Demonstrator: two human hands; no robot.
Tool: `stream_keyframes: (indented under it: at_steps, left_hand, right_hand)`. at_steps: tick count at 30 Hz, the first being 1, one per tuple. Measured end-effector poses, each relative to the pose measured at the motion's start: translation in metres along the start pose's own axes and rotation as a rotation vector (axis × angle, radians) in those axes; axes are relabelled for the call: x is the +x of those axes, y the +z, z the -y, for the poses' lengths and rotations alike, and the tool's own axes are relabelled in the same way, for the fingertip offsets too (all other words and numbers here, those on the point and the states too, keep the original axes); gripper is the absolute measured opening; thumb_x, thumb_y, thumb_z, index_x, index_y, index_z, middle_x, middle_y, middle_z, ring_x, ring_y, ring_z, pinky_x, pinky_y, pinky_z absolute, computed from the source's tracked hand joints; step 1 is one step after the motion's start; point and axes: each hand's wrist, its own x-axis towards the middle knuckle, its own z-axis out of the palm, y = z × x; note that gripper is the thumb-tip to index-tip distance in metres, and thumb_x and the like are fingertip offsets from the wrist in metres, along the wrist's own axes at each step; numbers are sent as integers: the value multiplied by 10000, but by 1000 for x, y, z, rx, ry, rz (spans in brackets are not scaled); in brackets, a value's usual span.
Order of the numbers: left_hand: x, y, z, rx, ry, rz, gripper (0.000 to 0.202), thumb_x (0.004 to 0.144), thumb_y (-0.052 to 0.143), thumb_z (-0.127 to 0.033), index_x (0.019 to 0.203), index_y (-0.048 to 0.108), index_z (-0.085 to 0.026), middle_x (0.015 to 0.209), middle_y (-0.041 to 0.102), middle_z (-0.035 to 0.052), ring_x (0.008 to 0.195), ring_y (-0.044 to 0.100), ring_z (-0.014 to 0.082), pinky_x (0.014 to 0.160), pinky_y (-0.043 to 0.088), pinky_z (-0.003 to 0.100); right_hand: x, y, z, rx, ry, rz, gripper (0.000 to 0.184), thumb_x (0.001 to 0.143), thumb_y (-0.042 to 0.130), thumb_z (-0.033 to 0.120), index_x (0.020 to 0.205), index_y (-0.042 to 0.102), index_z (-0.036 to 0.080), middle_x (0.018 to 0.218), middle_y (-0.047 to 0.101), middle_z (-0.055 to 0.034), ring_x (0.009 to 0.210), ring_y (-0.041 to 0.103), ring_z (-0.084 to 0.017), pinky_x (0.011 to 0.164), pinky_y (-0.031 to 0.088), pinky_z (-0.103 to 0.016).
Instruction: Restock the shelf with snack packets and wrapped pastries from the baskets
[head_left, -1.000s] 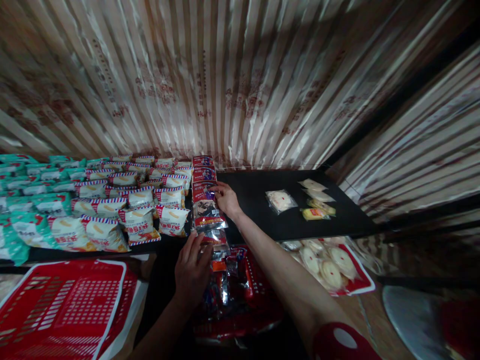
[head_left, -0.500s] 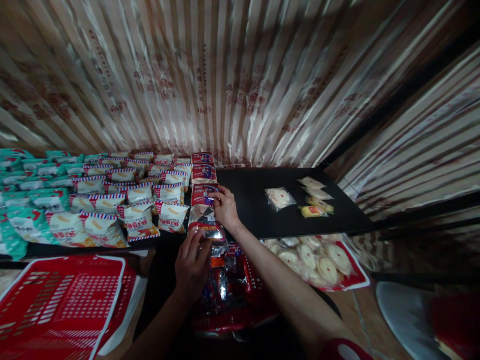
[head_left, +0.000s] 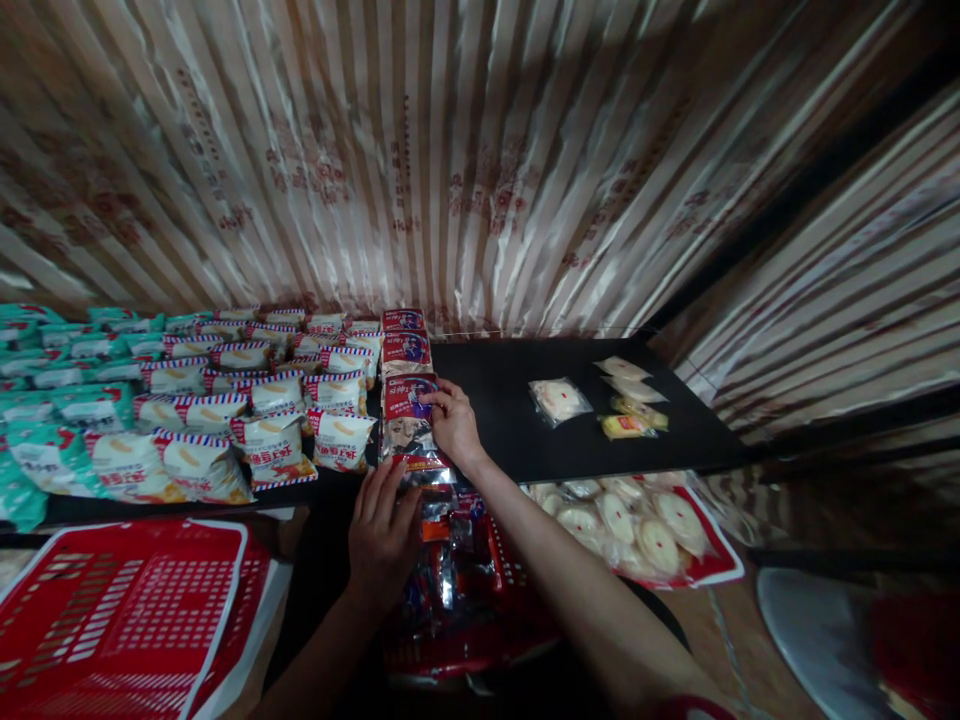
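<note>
A shiny red-and-blue snack packet [head_left: 409, 432] lies flat at the near end of a column of similar packets [head_left: 406, 350] on the black table. My right hand [head_left: 454, 428] is at its right side, thumb and fingers closed on the edge. My left hand [head_left: 385, 530] holds its near end, fingertips bent over the border by the table's front edge. Just below the hands, a red basket [head_left: 442, 655] contains several shiny dark and red packets [head_left: 450, 560]. Its inside is dim, and my forearms partly cover it.
Rows of white snack bags [head_left: 274, 440] and green bags [head_left: 56, 460] stand on the left. To the right lie a clear-wrapped round pale item [head_left: 559, 400] and a yellow packet [head_left: 628, 425]. A red basket [head_left: 135, 600] sits lower left; another container [head_left: 724, 565] holds wrapped pale discs.
The view has shifted slightly. Both hands stay on the same packet, with hardly any movement of the fingers.
</note>
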Motion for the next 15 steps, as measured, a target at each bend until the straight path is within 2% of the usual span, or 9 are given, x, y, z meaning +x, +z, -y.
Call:
stream_keyframes:
  at_steps: [6, 10, 15]
  left_hand:
    - [2, 2, -1, -33, -13, 1, 145, 852, 525, -154, 968, 612, -155, 1171, 611, 136, 1238, 460, 276, 986, 435, 479]
    - [3, 2, -2, -44, -24, 7, 156, 869, 483, -157, 971, 601, -151, 1163, 621, 128, 1243, 460, 266, 999, 428, 468]
    - [4, -3, -5, -20, 9, 8, 270, 865, 500, -203, 1113, 560, -115, 1174, 619, 149, 1267, 435, 272, 1011, 413, 450]
  right_hand:
    - [-9, 1, 2, -41, -11, -28, 333, 752, 454, 48, 829, 712, 243, 1189, 537, -21, 1127, 454, -181, 1005, 368, -343]
    - [-16, 0, 5, -40, -7, -17, 303, 769, 464, 83, 869, 713, 224, 1204, 534, -51, 1136, 443, -199, 1016, 352, -352]
    - [-26, -7, 2, 16, -24, -100, 313, 810, 457, 152, 1010, 683, 239, 1225, 529, -62, 1170, 442, -197, 1029, 332, -368]
